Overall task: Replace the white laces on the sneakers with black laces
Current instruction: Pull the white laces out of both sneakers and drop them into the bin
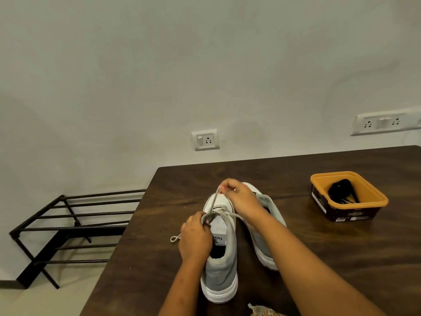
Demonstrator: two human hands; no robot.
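Note:
Two grey and white sneakers stand on the dark wooden table [319, 247], toes pointing away from me. The left sneaker [219, 267] is in front of me and still carries its white lace [225, 214]. My left hand [196, 238] grips the lace at the sneaker's left eyelets, and a loose lace end lies on the table beside it. My right hand [239, 197] pinches a strand of the lace and holds it up above the toe. The right sneaker [264, 236] is partly hidden behind my right forearm. Black laces [341, 191] lie in an orange tub [366, 210] at the right.
A black metal shoe rack [68, 226] stands on the floor left of the table. The wall behind holds a socket plate [205, 140] and a longer one [385, 123] to the right. A scrap of patterned cloth [262, 311] shows at the table's near edge.

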